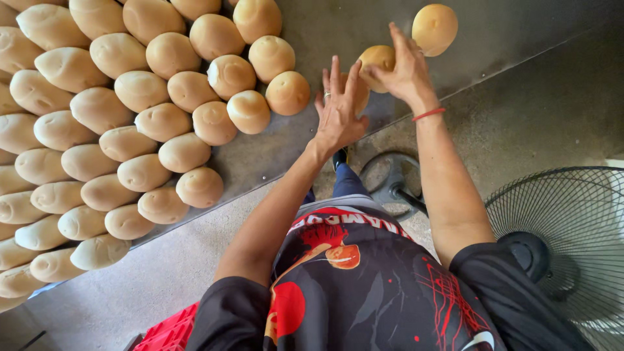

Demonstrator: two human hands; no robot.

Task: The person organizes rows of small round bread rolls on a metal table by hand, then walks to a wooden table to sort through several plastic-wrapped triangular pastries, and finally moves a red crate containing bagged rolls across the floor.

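A person's right hand [406, 68] closes its fingers around a tan dough ball [377, 60] on a grey metal table [507, 32], just beside a second ball [434, 28]. The left hand [338, 110] hovers open, fingers spread, over a partly hidden ball [361, 94]. Rows of shaped dough [130, 117] crowd the table's other end; a fan [565, 240] stands on the floor.

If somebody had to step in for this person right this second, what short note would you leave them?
Left hand: open, fingers spread, over a dough ball on the metal table.
Right hand: grips a dough ball; another loose ball lies just past it.
Done: many dough pieces sit in tight rows on the left of the table.
Left: the few loose balls by the hands stand apart from the rows.
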